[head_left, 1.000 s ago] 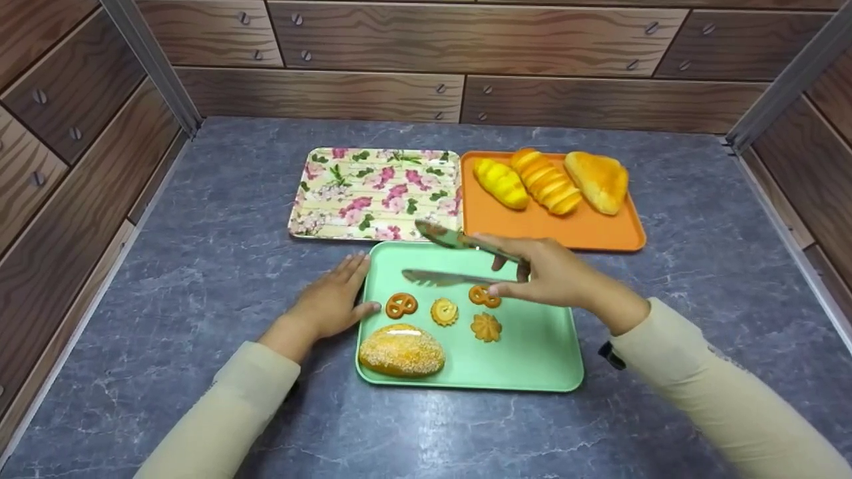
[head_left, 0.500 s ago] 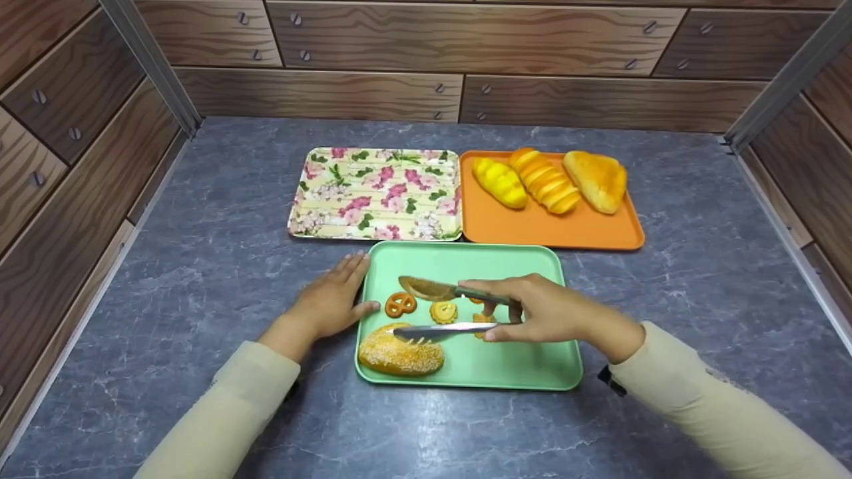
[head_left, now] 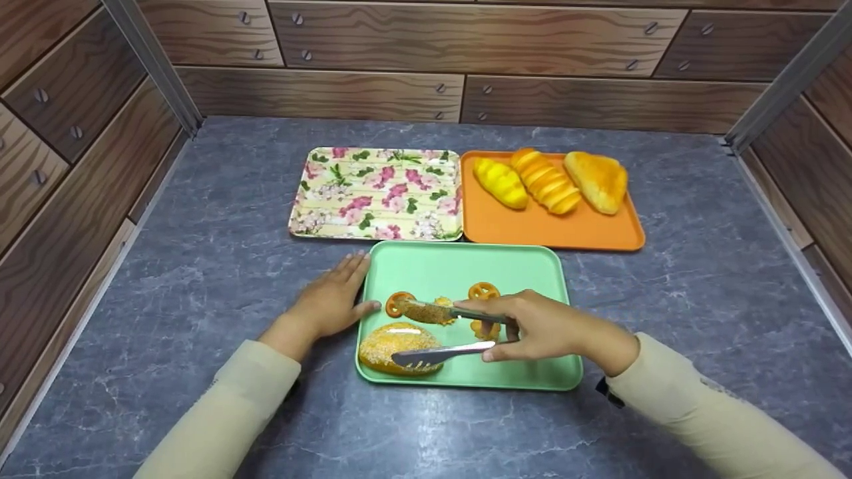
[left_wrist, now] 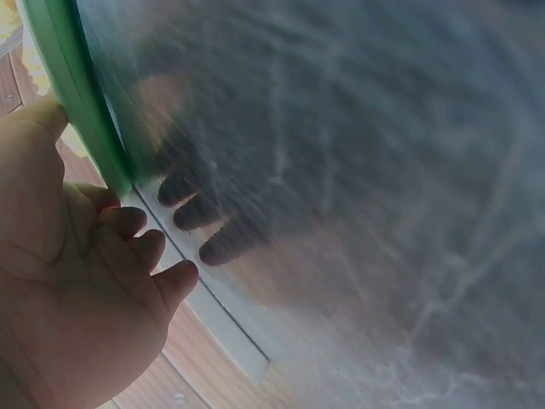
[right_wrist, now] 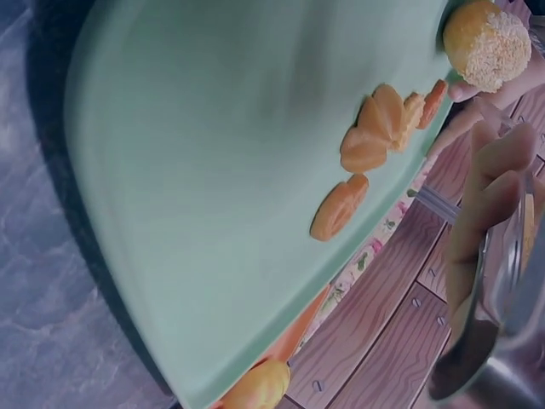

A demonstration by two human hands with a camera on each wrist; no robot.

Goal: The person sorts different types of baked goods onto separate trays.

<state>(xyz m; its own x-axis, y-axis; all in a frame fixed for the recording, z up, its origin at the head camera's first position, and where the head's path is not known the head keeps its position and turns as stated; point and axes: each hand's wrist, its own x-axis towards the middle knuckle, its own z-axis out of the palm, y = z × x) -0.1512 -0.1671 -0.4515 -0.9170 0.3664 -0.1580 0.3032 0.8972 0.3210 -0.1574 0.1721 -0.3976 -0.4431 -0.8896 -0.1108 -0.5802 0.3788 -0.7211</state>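
On the bench, the left hand is touching a green tray; the right hand is gripping spread tongs, one side over the tray's sesame bun (I'm thinking squeeze softly).

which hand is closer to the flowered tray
Left hand, just short of the near edge of the flowered tray; the right hand, holding tongs over the green tray, is farther.
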